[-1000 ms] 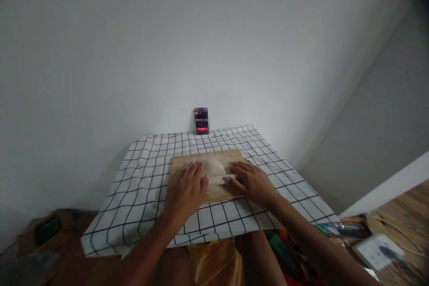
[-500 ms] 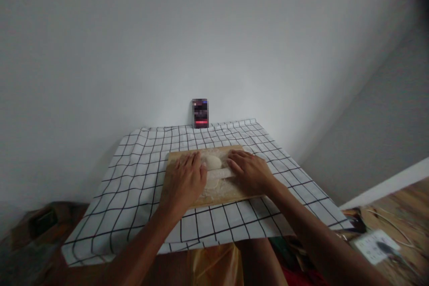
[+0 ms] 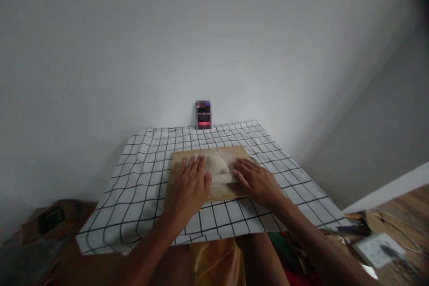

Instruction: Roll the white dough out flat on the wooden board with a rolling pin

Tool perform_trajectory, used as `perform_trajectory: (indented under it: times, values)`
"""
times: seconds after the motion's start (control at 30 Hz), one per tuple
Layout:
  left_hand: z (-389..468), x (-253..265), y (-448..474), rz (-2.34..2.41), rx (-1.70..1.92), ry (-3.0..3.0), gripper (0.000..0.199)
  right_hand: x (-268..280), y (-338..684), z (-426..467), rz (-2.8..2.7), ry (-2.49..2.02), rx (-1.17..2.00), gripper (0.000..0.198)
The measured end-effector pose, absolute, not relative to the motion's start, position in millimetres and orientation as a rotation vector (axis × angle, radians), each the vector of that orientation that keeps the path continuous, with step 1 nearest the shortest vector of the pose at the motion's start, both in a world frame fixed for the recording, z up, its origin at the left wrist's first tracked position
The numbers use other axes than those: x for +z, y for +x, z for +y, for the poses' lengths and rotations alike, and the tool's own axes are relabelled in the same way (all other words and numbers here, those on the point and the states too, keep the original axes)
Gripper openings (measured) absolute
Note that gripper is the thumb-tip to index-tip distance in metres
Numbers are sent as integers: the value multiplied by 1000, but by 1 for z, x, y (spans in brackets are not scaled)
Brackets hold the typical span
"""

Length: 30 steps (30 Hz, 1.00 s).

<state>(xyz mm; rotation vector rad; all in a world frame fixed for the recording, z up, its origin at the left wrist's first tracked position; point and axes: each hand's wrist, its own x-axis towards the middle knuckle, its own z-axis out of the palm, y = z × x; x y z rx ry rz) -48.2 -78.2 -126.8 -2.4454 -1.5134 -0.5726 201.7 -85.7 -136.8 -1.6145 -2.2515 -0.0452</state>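
Observation:
A pale rolling pin (image 3: 221,178) lies crosswise on a floured wooden board (image 3: 209,195). Just beyond it is a rounded, flattened piece of dough (image 3: 217,164), whose near edge meets the pin. My left hand (image 3: 193,181) rests palm down over the pin's left end, fingers stretched forward. Over the right end lies my right hand (image 3: 256,178), also palm down with its fingers extended. Both ends of the pin are hidden beneath my hands.
The board sits on a black-and-white checked cloth (image 3: 140,183) covering the table. A phone (image 3: 203,115) with a blurred screen leans against the wall at the back. A power strip (image 3: 378,250) with a plug is low at right; a cardboard box (image 3: 50,221) is low at left.
The rolling pin has come toward me with both hands, from across the dough to its near edge. More of the dough shows beyond the pin. The view has shifted slightly.

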Motion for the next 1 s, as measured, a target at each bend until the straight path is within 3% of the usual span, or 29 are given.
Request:
perform_trajectory:
  times: [0.33,1.0]
  values:
    - [-54,-116,-43,-1719,-458,-2390,50,-102,184,-55,-2226,-1833,-68,45]
    - [-96,-129,-45,-1573,-562,-2392,54,-138,194,-109,-2159,-1646,-89,45]
